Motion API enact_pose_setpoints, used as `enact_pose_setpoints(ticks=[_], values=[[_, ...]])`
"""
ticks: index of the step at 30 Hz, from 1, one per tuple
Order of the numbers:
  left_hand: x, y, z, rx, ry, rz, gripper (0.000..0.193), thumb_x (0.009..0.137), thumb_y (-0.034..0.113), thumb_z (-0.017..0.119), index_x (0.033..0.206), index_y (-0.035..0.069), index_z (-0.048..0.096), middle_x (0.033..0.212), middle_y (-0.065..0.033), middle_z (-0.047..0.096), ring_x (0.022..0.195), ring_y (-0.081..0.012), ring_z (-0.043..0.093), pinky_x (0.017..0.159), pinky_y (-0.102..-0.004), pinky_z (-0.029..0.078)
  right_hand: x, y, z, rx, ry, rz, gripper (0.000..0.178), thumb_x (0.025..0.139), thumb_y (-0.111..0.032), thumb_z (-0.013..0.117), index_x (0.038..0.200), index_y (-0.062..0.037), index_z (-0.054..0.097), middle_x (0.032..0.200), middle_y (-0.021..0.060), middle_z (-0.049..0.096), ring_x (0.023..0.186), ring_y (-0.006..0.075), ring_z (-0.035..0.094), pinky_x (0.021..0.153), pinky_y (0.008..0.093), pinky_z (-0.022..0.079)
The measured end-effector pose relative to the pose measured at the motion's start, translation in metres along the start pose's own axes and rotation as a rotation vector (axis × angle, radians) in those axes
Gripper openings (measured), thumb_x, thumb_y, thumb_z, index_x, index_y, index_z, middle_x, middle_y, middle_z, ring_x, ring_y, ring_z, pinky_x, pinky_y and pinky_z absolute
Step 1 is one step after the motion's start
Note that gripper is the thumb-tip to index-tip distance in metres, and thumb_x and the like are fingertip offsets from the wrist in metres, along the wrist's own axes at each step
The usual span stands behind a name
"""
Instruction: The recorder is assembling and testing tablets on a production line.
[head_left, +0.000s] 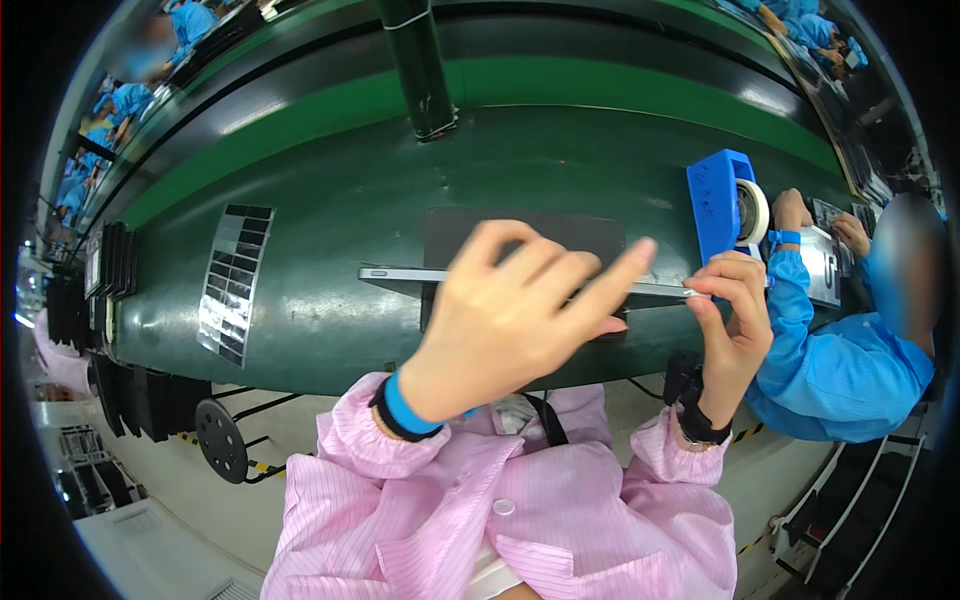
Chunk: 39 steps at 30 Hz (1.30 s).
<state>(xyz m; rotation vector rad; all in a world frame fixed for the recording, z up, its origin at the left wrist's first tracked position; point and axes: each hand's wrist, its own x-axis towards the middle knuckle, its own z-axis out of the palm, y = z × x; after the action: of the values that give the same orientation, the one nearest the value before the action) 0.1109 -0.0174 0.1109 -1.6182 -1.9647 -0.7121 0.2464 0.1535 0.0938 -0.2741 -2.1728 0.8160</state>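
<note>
A thin flat panel with a silver edge [405, 273] stands nearly edge-on above a dark mat [590, 237] on the green table. My left hand [510, 310] is over the panel's middle and hides part of it. Its index finger stretches to the right, the other fingers are bent and apart, and I see nothing in its grasp. At the panel's right end my right hand [737, 310] is closed, with thumb and index finger pinching the corner. A small pale bit shows at those fingertips; its kind is unclear.
A blue tape dispenser [712, 208] with a pale roll stands near my right hand. At the left lies a sheet of dark rectangular pieces [236, 285]. A co-worker's blue sleeve [800, 330] is close on the right. A green post [418, 75] rises at the back; a stool [221, 440] is below left.
</note>
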Motion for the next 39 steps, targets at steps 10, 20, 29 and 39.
enact_pose_setpoints(ticks=[10,20,29,39], values=[[-0.027,-0.024,-0.039,-0.014,0.025,-0.075,0.033,0.060,0.026,0.072,0.090,0.014,0.067,0.095,0.0004,0.063,0.084,-0.0196,0.056,0.075,-0.0351,0.036,0.003,0.004,-0.002,0.054,-0.033,0.015,0.012,0.067,-0.004,0.068,0.075,-0.0012,0.060,0.078,0.0061,0.060,0.083,0.0218,0.056,0.088,0.0367,0.036],[-0.034,-0.018,-0.021,0.143,0.166,-0.169,0.063,0.061,0.038,0.076,0.116,0.013,0.055,0.122,-0.0094,0.050,0.106,-0.0233,0.050,0.094,-0.0396,0.031,0.006,0.008,-0.005,0.023,-0.076,-0.011,0.010,0.066,-0.003,0.066,0.074,-0.0016,0.061,0.077,0.0059,0.060,0.084,0.0212,0.058,0.096,0.0415,0.032],[-0.095,-0.085,-0.011,-1.130,-0.195,-0.914,0.076,0.066,0.013,0.077,0.130,0.002,0.037,0.115,-0.0107,0.057,0.091,-0.0181,0.060,0.084,-0.0303,0.045,0.005,0.005,0.001,0.218,-0.052,0.139,0.011,0.067,0.001,0.064,0.076,-0.0001,0.059,0.083,0.0083,0.059,0.083,0.0192,0.055,0.083,0.0311,0.040],[-0.109,-0.089,0.003,-1.001,-0.288,-1.081,0.021,0.073,0.012,0.073,0.090,-0.001,0.068,0.085,-0.0056,0.068,0.081,-0.0113,0.059,0.073,-0.0240,0.045,-0.039,0.040,0.025,0.198,-0.258,0.466,0.016,0.072,-0.007,0.069,0.084,0.0011,0.062,0.079,0.0080,0.065,0.076,0.0187,0.061,0.073,0.0270,0.045]])
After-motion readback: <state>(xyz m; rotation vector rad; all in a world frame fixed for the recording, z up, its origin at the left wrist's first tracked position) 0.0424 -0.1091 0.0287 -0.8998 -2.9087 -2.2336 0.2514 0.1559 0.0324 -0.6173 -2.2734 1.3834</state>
